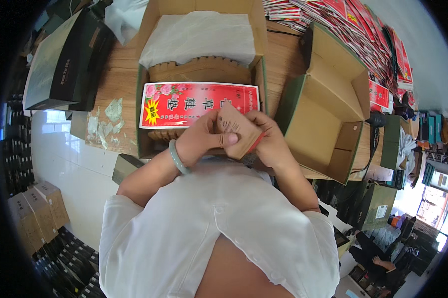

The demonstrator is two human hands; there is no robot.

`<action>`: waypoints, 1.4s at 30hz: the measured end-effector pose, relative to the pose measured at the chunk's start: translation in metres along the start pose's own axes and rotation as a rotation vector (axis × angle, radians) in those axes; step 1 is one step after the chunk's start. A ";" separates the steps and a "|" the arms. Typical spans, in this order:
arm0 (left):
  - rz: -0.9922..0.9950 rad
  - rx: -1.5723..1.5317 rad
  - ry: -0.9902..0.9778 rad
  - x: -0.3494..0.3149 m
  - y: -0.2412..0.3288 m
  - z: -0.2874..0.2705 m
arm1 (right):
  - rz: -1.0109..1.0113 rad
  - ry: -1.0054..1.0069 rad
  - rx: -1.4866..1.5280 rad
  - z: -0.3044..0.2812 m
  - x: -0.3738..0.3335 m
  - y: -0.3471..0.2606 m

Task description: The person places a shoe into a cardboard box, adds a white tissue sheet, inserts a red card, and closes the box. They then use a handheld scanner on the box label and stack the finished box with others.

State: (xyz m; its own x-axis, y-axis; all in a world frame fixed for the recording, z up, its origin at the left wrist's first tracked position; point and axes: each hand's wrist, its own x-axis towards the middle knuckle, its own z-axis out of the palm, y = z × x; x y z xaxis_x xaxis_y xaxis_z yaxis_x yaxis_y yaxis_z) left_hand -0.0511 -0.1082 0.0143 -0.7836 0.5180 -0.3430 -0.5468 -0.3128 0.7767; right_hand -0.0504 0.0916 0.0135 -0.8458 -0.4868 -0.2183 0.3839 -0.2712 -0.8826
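Note:
A small brown card or booklet (238, 130) with printing on it is between my two hands, above the near side of an open shoe box (262, 79). My left hand (200, 135), below a pale green bangle (178, 157), pinches its left side with the thumb on top. My right hand (272, 144) grips its right side, where a red edge shows beneath. Under my hands, a red and white insole packet (196, 103) with pink flowers lies across the box. Brown shoes (199, 70) with notched sole edges partly show around it; white tissue paper (199, 37) covers the far end.
Right of the box, an empty green carton (328, 119) stands open. Many red packets (353, 30) are heaped at the far right. A dark shoe box (67, 64) and torn paper scraps (107, 121) sit left. Brown cartons (37, 213) stand on the floor; another person (378, 258) is at lower right.

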 end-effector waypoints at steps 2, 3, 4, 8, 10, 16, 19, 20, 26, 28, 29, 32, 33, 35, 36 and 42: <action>0.039 0.200 0.153 -0.007 0.006 -0.008 | 0.107 0.160 -0.244 0.000 0.003 -0.002; 0.056 0.300 0.221 -0.010 0.008 -0.010 | 0.112 0.202 -0.308 0.006 0.002 -0.004; 0.174 0.697 0.400 -0.013 0.003 -0.010 | 0.116 0.245 -0.372 0.015 0.000 -0.006; 0.347 0.573 0.519 -0.012 -0.016 -0.013 | 0.046 0.242 0.012 0.019 0.004 -0.005; 0.367 0.512 0.538 -0.011 -0.016 -0.013 | -0.030 0.126 -0.023 0.017 0.003 0.000; 0.382 0.606 0.522 -0.016 -0.017 -0.013 | -0.042 0.080 -0.135 0.019 0.005 0.007; 0.340 0.517 0.493 -0.020 -0.013 -0.008 | 0.028 0.270 -0.422 0.032 0.011 0.004; 0.320 0.656 0.505 -0.021 -0.014 -0.008 | 0.049 0.334 -0.512 0.035 0.015 0.002; 0.288 0.829 0.517 -0.025 -0.020 -0.019 | -0.083 0.448 -0.604 0.032 0.032 0.027; 0.229 0.489 0.510 -0.022 -0.005 -0.019 | 0.017 0.409 -0.597 0.032 0.029 0.023; 0.226 0.444 0.490 -0.022 -0.002 -0.020 | 0.065 0.388 -0.591 0.031 0.028 0.017; 0.193 0.384 0.375 -0.027 -0.003 -0.027 | 0.097 0.287 -0.570 0.030 0.024 -0.003; 0.174 0.414 0.301 -0.030 -0.004 -0.032 | -0.037 0.241 -0.659 0.026 0.023 -0.002; 0.198 0.552 0.241 -0.034 -0.005 -0.039 | -0.305 0.145 -0.827 0.019 0.020 -0.002; 0.241 0.660 0.254 -0.036 -0.005 -0.042 | -0.093 0.115 -0.779 0.018 0.015 -0.009; 0.370 1.047 0.242 -0.055 -0.005 -0.055 | -0.200 0.007 -1.006 0.000 0.000 0.024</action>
State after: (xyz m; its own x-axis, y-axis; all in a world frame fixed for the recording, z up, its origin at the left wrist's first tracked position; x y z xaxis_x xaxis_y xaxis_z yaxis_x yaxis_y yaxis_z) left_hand -0.0219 -0.1789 -0.0002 -0.9442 0.3295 -0.0054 0.1567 0.4633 0.8723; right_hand -0.0410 0.0855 -0.0078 -0.8638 -0.5031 -0.0281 -0.2502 0.4766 -0.8427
